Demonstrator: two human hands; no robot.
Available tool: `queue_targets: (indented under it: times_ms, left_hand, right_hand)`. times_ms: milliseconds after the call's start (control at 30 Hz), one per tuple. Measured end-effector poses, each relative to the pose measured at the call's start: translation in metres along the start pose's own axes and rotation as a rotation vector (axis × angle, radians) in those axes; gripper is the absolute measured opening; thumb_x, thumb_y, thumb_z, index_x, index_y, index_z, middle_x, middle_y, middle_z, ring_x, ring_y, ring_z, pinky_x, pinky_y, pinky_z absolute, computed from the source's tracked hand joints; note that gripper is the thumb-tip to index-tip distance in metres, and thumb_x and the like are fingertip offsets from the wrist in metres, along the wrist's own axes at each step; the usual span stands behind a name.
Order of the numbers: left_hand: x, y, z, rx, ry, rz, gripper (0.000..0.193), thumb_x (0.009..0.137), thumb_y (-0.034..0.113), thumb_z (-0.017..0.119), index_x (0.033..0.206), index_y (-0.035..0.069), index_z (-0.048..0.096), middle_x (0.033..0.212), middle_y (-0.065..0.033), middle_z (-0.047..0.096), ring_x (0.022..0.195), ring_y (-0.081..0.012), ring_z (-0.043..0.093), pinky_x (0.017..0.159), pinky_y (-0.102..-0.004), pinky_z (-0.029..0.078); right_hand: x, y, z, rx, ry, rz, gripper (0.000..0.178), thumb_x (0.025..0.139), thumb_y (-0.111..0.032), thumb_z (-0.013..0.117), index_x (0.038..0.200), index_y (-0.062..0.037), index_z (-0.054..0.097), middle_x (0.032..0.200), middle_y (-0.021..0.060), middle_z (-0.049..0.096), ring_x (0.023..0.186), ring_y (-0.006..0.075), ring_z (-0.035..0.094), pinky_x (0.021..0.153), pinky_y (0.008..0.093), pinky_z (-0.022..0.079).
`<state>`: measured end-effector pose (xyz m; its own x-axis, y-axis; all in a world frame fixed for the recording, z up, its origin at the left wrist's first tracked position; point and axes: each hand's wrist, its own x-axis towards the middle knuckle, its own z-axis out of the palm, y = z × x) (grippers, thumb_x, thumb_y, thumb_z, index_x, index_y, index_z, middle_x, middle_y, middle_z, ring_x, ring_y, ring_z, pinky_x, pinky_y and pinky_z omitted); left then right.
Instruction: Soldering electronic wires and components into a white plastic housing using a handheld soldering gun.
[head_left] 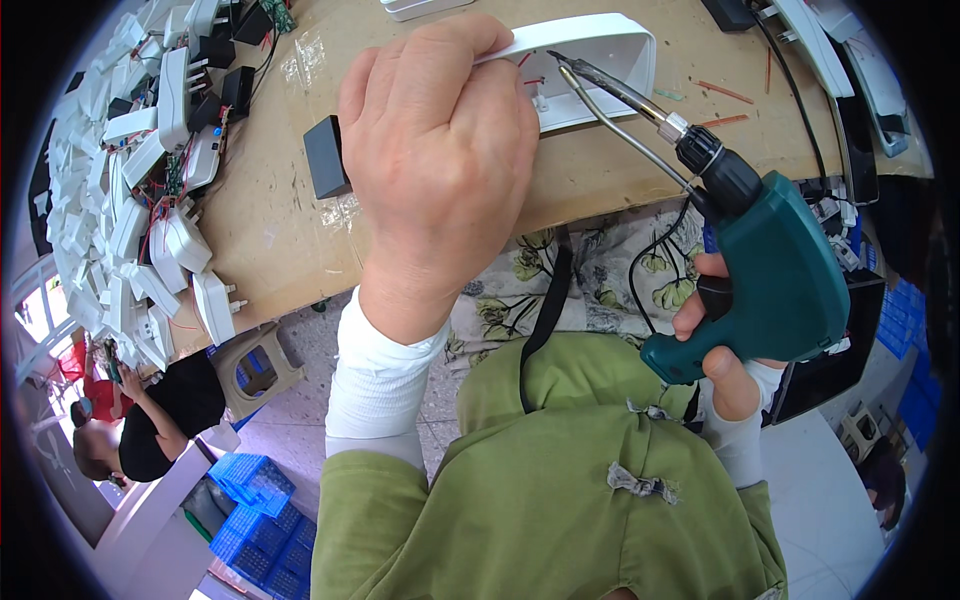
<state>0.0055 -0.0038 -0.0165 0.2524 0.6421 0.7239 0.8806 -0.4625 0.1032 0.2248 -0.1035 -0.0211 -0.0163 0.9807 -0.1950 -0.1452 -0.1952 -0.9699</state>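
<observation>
My left hand (440, 140) is closed on the near left edge of a white plastic housing (622, 62), tilted up on the table. Its open inner side faces right, showing thin red wires and a small white post. In my right hand (735, 380) is a green soldering gun (785, 265), with fingers around its grip near the black trigger. The gun's dark tip and the curved metal feed tube reach into the housing, close to the red wires. Whether the tip touches them I cannot tell. Beside my left wrist lies a small black box (325, 158).
A large pile of white plug adapters (130, 220) covers the table's left side. Copper-coloured strips (724, 92) lie right of the housing. A black cable (795, 90) crosses the right side. Blue crates (265, 530) stand at lower left, near a seated person (165, 425).
</observation>
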Motion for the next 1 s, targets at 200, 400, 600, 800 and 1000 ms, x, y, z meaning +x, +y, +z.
queue_targets:
  times_ms: [200, 400, 600, 800, 1000]
  left_hand:
    - [0.001, 0.001, -0.002, 0.006, -0.016, -0.008, 0.009, 0.064, -0.002, 0.064, 0.072, 0.002, 0.063, 0.087, -0.0053, 0.061, 0.068, -0.0185, 0.055, 0.062, -0.0285, 0.043]
    - [0.01, 0.013, -0.013, 0.147, -0.081, 0.082, 0.009, 0.064, -0.002, 0.064, 0.072, 0.002, 0.064, 0.086, -0.0057, 0.061, 0.068, -0.0183, 0.055, 0.062, -0.0284, 0.044]
    - [-0.006, -0.01, 0.004, -0.035, 0.024, 0.009, 0.008, 0.065, -0.003, 0.064, 0.073, 0.001, 0.063, 0.086, -0.0062, 0.061, 0.068, -0.0181, 0.056, 0.06, -0.0281, 0.045]
    - [-0.008, -0.009, 0.004, -0.044, 0.026, -0.004, 0.008, 0.066, -0.003, 0.063, 0.073, 0.0, 0.063, 0.086, -0.0061, 0.061, 0.067, -0.0174, 0.056, 0.059, -0.027, 0.046]
    - [-0.008, -0.011, 0.007, -0.041, 0.041, 0.017, 0.009, 0.066, -0.003, 0.064, 0.074, 0.001, 0.064, 0.086, -0.0058, 0.061, 0.067, -0.0171, 0.057, 0.058, -0.0268, 0.046]
  right_hand:
    - [0.002, -0.001, 0.001, 0.0, -0.027, -0.009, 0.07, 0.068, -0.03, 0.074, 0.121, 0.0048, 0.043, 0.111, 0.0173, 0.053, 0.071, 0.015, 0.057, 0.059, 0.0244, 0.047]
    - [0.003, -0.001, 0.002, -0.001, -0.003, -0.001, 0.069, 0.068, -0.028, 0.074, 0.12, 0.0049, 0.044, 0.111, 0.0173, 0.053, 0.071, 0.0151, 0.057, 0.058, 0.0241, 0.047]
    - [0.005, -0.002, 0.003, 0.02, -0.021, -0.013, 0.068, 0.068, -0.027, 0.074, 0.12, 0.0047, 0.044, 0.111, 0.0174, 0.053, 0.071, 0.0153, 0.058, 0.058, 0.0239, 0.047]
    - [0.005, -0.001, 0.002, 0.016, -0.021, -0.011, 0.069, 0.068, -0.027, 0.074, 0.121, 0.0045, 0.043, 0.111, 0.0176, 0.053, 0.071, 0.0153, 0.058, 0.058, 0.0238, 0.048]
    - [0.005, -0.002, 0.002, 0.006, -0.025, 0.002, 0.069, 0.069, -0.028, 0.074, 0.121, 0.0048, 0.043, 0.111, 0.0175, 0.053, 0.071, 0.0152, 0.058, 0.058, 0.0238, 0.047]
